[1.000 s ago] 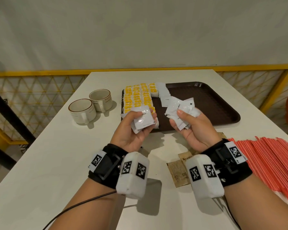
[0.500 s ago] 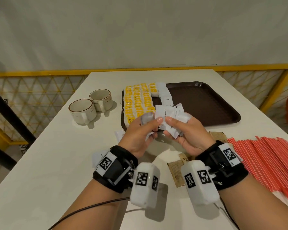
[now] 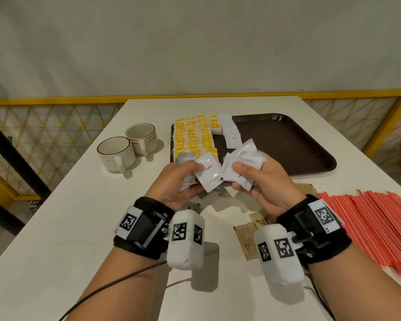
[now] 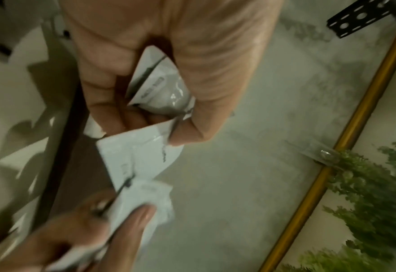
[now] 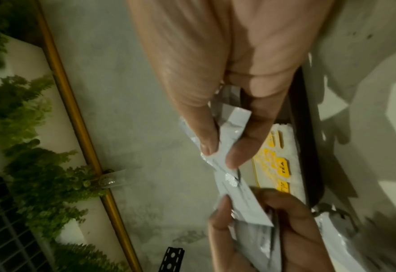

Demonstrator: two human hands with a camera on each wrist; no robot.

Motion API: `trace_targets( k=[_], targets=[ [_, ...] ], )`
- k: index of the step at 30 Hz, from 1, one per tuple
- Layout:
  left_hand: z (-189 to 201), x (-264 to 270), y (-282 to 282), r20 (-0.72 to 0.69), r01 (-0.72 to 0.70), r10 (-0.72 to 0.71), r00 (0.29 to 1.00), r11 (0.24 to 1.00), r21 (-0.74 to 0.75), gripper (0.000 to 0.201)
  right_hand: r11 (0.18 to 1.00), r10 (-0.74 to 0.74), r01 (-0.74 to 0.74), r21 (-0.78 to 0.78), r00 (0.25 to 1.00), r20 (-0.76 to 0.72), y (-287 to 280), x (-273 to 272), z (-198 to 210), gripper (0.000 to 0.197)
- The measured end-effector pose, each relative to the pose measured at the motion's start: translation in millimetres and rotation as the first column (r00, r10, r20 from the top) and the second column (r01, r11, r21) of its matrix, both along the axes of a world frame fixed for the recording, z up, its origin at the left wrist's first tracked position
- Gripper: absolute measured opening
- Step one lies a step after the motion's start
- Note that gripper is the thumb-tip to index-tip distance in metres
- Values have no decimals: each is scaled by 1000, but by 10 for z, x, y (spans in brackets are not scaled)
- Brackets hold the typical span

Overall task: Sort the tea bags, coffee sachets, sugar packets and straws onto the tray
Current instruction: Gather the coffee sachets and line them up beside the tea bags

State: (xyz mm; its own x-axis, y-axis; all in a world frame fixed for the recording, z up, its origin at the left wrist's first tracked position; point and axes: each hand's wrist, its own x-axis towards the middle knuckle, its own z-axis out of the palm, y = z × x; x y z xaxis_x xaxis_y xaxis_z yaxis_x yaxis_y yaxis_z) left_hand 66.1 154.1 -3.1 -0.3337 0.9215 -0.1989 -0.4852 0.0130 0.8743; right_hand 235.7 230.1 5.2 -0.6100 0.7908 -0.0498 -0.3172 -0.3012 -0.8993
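White coffee sachets [image 3: 207, 173] fill both my hands — left hand [image 3: 180, 181] and right hand [image 3: 262, 181] each clamped on a bunch; the tray [image 3: 287, 144] lies straight ahead, its row of sachets nearer my right.

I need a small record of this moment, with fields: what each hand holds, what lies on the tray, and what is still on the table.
left hand: grips a few white coffee sachets, one reading "Coffee"
right hand: grips a bunch of white sachets
tray: brown; yellow-tagged tea bags in rows at its left end, a short row of white sachets beside them; the rest bare
table: red straws piled at the right, brown packets under the right wrist, two cups left of the tray
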Motion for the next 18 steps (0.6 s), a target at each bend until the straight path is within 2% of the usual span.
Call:
trace_targets(
  k=[3,5,8,12,15,18],
  targets=[
    [-41,139,51,56,5,-7,998,999,33,38,997,75,-75,-7,997,-3,-69,-42,-41,21],
    [-61,220,77,77,11,-16,997,998,55,32,995,103,-103,-4,995,-12,-100,-68,-59,22],
    [-69,233,94,162,9,-24,986,996,94,22,995,95,-95,-28,995,-27,-91,-82,-71,24],
    [-70,127,105,304,-58,27,952,994,92,26,995,61,-64,-72,997,-39,-33,-65,-63,32],
    [-59,85,82,223,-18,5,975,998,57,17,997,48,-48,-64,999,-1,-16,-51,-72,33],
    [-76,113,44,38,101,-102,994,994,39,35,998,47,-46,-41,999,22,-9,-44,-88,41]
  ],
)
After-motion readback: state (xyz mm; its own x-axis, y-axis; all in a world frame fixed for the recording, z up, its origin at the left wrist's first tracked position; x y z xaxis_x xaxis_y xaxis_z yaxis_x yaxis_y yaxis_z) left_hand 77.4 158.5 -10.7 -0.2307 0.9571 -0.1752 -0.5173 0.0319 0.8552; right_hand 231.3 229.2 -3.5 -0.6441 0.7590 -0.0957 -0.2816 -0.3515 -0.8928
